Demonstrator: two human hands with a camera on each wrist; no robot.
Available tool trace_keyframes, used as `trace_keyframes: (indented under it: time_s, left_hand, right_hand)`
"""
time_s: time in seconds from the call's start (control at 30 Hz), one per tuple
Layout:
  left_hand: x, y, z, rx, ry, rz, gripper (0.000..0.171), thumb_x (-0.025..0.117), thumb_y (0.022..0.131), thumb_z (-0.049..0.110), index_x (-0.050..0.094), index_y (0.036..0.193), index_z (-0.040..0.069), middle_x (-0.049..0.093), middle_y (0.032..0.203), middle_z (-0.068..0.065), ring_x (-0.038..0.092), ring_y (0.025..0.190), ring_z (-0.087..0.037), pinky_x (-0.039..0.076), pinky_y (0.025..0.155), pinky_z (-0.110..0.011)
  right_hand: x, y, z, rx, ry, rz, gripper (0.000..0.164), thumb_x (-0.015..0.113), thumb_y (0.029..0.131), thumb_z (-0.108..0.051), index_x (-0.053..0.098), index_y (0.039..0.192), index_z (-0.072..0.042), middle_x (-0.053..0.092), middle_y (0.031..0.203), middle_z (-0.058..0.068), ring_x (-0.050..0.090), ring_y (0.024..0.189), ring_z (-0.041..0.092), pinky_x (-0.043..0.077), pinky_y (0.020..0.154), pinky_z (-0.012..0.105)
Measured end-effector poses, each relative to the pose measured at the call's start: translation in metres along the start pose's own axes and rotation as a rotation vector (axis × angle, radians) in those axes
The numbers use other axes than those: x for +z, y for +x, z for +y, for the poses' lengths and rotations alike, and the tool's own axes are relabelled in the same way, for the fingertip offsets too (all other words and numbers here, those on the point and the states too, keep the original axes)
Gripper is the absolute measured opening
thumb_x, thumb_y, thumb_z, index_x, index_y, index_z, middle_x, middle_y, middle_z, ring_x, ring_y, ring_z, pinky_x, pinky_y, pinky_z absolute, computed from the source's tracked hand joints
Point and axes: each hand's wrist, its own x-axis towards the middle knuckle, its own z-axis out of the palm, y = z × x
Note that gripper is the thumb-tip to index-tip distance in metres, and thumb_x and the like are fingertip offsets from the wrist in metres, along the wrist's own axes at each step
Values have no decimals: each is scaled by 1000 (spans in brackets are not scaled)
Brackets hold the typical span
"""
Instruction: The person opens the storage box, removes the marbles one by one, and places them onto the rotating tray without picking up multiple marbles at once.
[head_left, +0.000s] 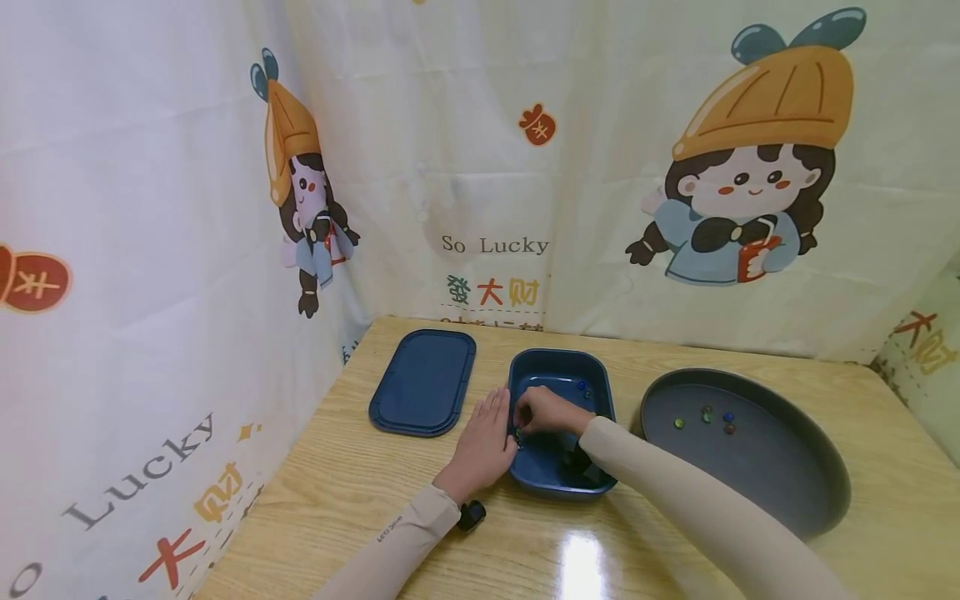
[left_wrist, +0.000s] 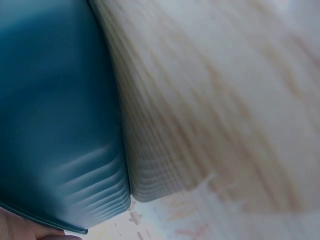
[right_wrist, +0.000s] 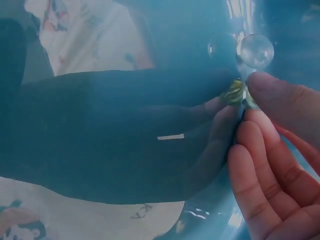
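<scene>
- My right hand point(head_left: 551, 412) is down inside the blue box point(head_left: 540, 467), near the middle of the frame.
- My right thumb and one finger are pinching a green marble point(right_wrist: 250, 101), right by the box's left wall. My other fingers on that hand are curled in.
- A clear marble point(right_wrist: 257, 51) is just beside my thumb, in the upper right of the right wrist view.
- My left hand point(head_left: 483, 442) lies against the left side of the box. Its fingers are straight and pressed together.
- Two more marbles point(head_left: 582, 386) lie near the back of the box, and one is blue.
- A flat blue lid point(head_left: 423, 383) lies left of the middle of the frame, near the box.
- A big gray pan point(head_left: 765, 475) is at the right of the frame. A few small marbles point(head_left: 729, 417) are in it: green, blue and reddish brown.
- The box, lid and pan all sit on a wooden surface point(head_left: 315, 508).
- A cloth point(head_left: 600, 167) with girls on it hangs across the top of the frame.
</scene>
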Motion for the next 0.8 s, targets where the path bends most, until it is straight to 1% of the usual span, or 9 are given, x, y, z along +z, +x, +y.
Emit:
trace_keyframes:
  time_s: [0.1, 0.2, 0.57, 0.63, 0.8]
  left_hand:
    - [1, 0, -1, -3, 5, -2, 65, 42, 95, 23, 15, 150, 0, 20, 157, -15, 17, 146, -29, 17, 119, -45]
    - [2, 0, -1, -5, 10, -1, 65, 43, 95, 23, 15, 150, 0, 20, 157, -15, 17, 146, -29, 17, 119, -45]
    - [1, -1, 0, -3, 3, 4, 65, 43, 96, 23, 15, 150, 0, 20, 157, -15, 16, 146, -28, 17, 119, -45]
    - [1, -1, 0, -1, 4, 8, 65, 43, 96, 23, 16, 150, 0, 20, 156, -15, 17, 146, -29, 17, 119, -45]
    - [0, 0, 1, -7, 8, 0, 66, 43, 96, 24, 15, 150, 1, 20, 157, -14, 16, 146, -28, 16, 119, -44]
  right_hand:
    - [0, 0, 1, -12, -12, 13, 7, 74, 75, -2, 71, 79, -7, 69, 75, 1, 59, 64, 6, 53, 64, 19]
    - [-1, 0, 1, -5, -21, 26, 8, 74, 75, -2, 71, 80, -7, 69, 75, 1, 59, 65, 6, 53, 64, 19]
    - [-4, 3, 6, 56, -20, 60, 7, 74, 77, -4, 72, 81, -10, 69, 78, 0, 60, 68, 7, 53, 68, 22]
    - [-6, 3, 7, 55, -12, 64, 7, 74, 77, -4, 72, 82, -10, 69, 79, 0, 60, 69, 7, 54, 68, 22]
    - [-12, -2, 6, 21, 6, 79, 6, 72, 78, -4, 73, 82, -9, 69, 79, 1, 60, 68, 7, 54, 67, 21]
